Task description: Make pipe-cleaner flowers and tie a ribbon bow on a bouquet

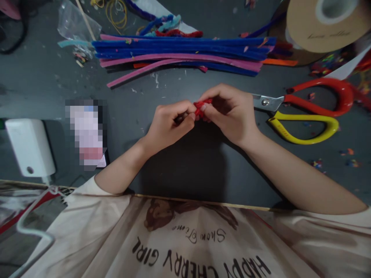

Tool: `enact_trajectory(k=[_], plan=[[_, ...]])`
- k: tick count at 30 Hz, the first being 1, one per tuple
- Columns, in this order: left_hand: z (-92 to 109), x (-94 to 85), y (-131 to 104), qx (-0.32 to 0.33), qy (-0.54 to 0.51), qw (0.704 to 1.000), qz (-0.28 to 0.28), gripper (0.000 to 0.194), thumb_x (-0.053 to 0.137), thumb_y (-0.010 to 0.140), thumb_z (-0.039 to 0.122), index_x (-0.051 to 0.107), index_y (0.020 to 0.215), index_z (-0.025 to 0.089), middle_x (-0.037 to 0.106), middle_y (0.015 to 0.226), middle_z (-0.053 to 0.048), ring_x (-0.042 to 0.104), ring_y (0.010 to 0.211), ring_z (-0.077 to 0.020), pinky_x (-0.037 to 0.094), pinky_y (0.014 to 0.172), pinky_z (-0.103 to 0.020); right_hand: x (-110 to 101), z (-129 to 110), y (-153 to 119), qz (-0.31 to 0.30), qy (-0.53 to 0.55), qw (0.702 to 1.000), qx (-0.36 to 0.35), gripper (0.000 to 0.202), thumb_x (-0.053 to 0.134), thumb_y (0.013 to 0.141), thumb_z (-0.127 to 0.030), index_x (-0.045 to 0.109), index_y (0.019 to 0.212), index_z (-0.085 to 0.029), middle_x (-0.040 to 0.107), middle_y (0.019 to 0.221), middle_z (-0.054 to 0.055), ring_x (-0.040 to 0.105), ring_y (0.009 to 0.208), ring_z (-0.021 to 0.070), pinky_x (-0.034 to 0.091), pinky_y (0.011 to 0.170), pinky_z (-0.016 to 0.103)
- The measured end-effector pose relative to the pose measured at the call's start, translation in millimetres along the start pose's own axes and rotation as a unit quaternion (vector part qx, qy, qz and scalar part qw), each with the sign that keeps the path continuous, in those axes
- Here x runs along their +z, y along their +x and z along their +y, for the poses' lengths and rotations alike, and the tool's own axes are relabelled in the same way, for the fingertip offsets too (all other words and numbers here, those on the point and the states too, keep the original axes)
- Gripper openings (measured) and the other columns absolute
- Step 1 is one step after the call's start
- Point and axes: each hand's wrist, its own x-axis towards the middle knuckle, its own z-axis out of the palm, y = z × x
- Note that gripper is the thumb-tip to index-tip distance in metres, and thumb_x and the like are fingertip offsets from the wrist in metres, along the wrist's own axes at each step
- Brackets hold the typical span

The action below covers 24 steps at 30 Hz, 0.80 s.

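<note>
Between my two hands, over the dark tabletop, is a small red piece point(199, 109), perhaps ribbon or pipe cleaner; its exact shape is partly hidden by the fingers. My left hand point(172, 123) pinches its left side between thumb and curled fingers. From the other side, my right hand point(232, 110) grips it with the thumb pressed on the front. Just right of my right hand lie scissors point(265, 102) with one red and one yellow handle, their blade tips hidden behind the hand. Beyond both hands rests a bundle of blue and pink pipe cleaners point(179, 50).
A ribbon spool point(307, 29) stands at the back right. On the left are a blurred-out phone point(88, 133) and a white power bank point(30, 146) with a cable. A clear plastic bag point(77, 23) and rubber bands point(116, 13) lie at the back left. Colourful scraps point(317, 164) dot the right side.
</note>
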Motion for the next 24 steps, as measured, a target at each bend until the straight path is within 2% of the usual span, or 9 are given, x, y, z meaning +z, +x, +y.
enact_trajectory(k=[5, 12, 15, 18, 21, 24], plan=[[-0.7, -2.4, -1.1, -0.012, -0.005, 1.0, -0.016, 0.02, 0.044, 0.084, 0.011, 0.052, 0.067, 0.017, 0.046, 0.049, 0.006, 0.037, 0.042, -0.0014, 0.028, 0.043, -0.018, -0.8, -1.5, 0.1, -0.016, 0.001, 1.0, 0.016, 0.005, 0.06, 0.084, -0.022, 0.062, 0.08, -0.018, 0.061, 0.066, -0.004, 0.054, 0.054, 0.0028, 0.041, 0.049, 0.017], [-1.1, -2.4, -0.8, -0.048, -0.04, 0.998, -0.032, 0.022, 0.044, 0.088, 0.018, 0.056, 0.07, 0.017, 0.049, 0.048, 0.005, 0.04, 0.041, -0.0017, 0.031, 0.041, -0.016, -0.4, -3.3, 0.7, -0.01, -0.001, 1.0, 0.015, 0.017, 0.063, 0.083, -0.035, 0.061, 0.079, -0.019, 0.06, 0.066, -0.004, 0.052, 0.054, 0.0027, 0.04, 0.049, 0.017], [-2.8, -1.2, -0.7, -0.055, -0.05, 0.997, -0.013, 0.024, 0.045, 0.089, 0.024, 0.058, 0.07, 0.017, 0.049, 0.048, 0.005, 0.04, 0.04, -0.0025, 0.03, 0.041, -0.018, -0.2, -3.7, 0.4, -0.004, -0.001, 1.0, 0.021, 0.021, 0.062, 0.083, -0.041, 0.061, 0.08, -0.02, 0.06, 0.067, -0.003, 0.052, 0.053, 0.0037, 0.041, 0.049, 0.019], [-4.5, -0.2, -0.7, -0.073, -0.078, 0.994, 0.024, 0.024, 0.046, 0.089, 0.027, 0.06, 0.072, 0.018, 0.049, 0.049, 0.005, 0.039, 0.041, -0.003, 0.03, 0.042, -0.019, -0.3, -4.3, -0.3, -0.005, 0.012, 0.999, 0.038, 0.025, 0.062, 0.081, -0.046, 0.061, 0.09, -0.022, 0.064, 0.077, -0.001, 0.058, 0.062, 0.0072, 0.045, 0.053, 0.021], [-5.5, 0.2, -1.0, -0.086, -0.098, 0.991, 0.043, 0.024, 0.047, 0.089, 0.026, 0.06, 0.071, 0.018, 0.048, 0.05, 0.005, 0.038, 0.042, -0.0028, 0.03, 0.042, -0.019, -0.6, -4.0, -0.6, -0.012, 0.027, 0.999, 0.044, 0.03, 0.067, 0.078, -0.045, 0.06, 0.098, -0.024, 0.066, 0.087, 0.0, 0.062, 0.071, 0.0101, 0.047, 0.056, 0.023], [-6.0, 0.4, -1.9, -0.093, -0.085, 0.991, 0.043, 0.024, 0.046, 0.089, 0.028, 0.059, 0.071, 0.018, 0.048, 0.051, 0.005, 0.039, 0.043, -0.0028, 0.03, 0.043, -0.02, -0.8, -2.9, -0.2, -0.005, 0.021, 0.999, 0.048, 0.026, 0.067, 0.078, -0.041, 0.059, 0.097, -0.024, 0.066, 0.084, -0.001, 0.059, 0.066, 0.0084, 0.046, 0.055, 0.022]])
